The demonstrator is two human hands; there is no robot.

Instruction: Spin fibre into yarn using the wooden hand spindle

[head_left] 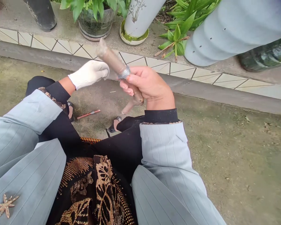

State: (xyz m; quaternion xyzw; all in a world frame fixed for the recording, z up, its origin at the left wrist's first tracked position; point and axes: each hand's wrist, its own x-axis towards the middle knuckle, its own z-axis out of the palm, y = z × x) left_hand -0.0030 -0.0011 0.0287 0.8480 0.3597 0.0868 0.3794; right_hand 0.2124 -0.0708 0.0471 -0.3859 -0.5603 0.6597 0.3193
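Note:
My right hand is closed around a brownish stick-like piece with an uneven end, tilted up to the left. Several turns of silvery wire bind it just above my thumb. Below my fingers, its lower part bends or forks; my hand hides how the parts join. My left hand, in a white knit glove, is just left of the piece with fingers curled in. What it grips, if anything, is hidden. On the ground below lies a thin red-handled tool, its kind unclear.
A tiled ledge runs across ahead of me. On it stand a glass pot with a leafy plant, a white pot in a dish, a large ribbed grey pot and a dark cylinder. My knees flank the concrete ground.

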